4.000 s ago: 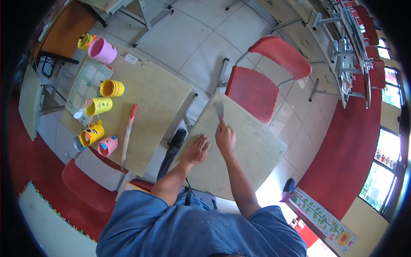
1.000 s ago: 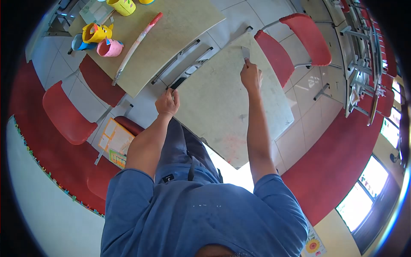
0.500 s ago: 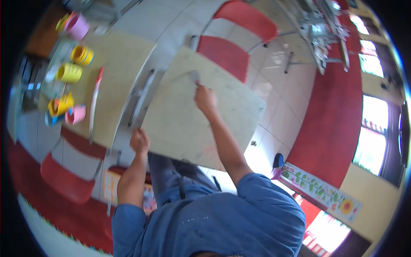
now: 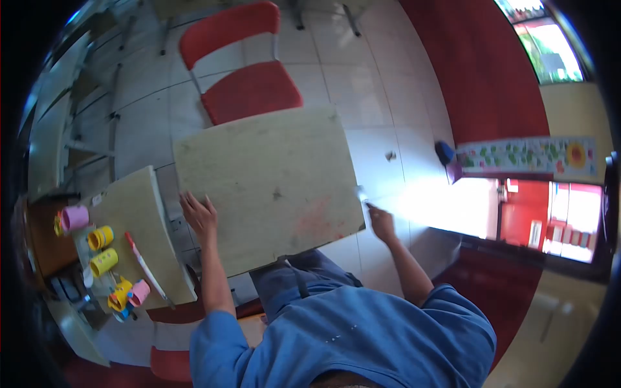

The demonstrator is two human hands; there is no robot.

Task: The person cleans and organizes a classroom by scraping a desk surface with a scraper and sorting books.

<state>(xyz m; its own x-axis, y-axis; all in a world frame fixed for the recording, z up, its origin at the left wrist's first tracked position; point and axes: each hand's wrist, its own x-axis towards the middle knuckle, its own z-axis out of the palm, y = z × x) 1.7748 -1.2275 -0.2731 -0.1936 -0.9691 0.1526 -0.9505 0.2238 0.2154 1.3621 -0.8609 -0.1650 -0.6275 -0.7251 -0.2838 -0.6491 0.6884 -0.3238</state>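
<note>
A worn, pale table top (image 4: 259, 194) with reddish stains near its lower right lies in front of my body. My left hand (image 4: 199, 215) rests on its left edge, fingers spread and holding nothing. Just past the right edge, my right hand (image 4: 381, 223) is closed around the dark handle of a small scraper-like tool (image 4: 362, 193). The tool's pale, blurred blade is beside the table's right edge; whether it touches the edge cannot be made out.
A red chair (image 4: 252, 90) stands at the table's far side. On a second table (image 4: 139, 200) at the left are yellow cups (image 4: 103, 261), a pink cup (image 4: 75, 218) and a long red-and-white object (image 4: 145, 262). A bright doorway is at the right.
The view has turned, and the table appears rotated. My right hand with the tool has gone from over the table top to beyond its right edge. My left hand has opened onto the left edge.
</note>
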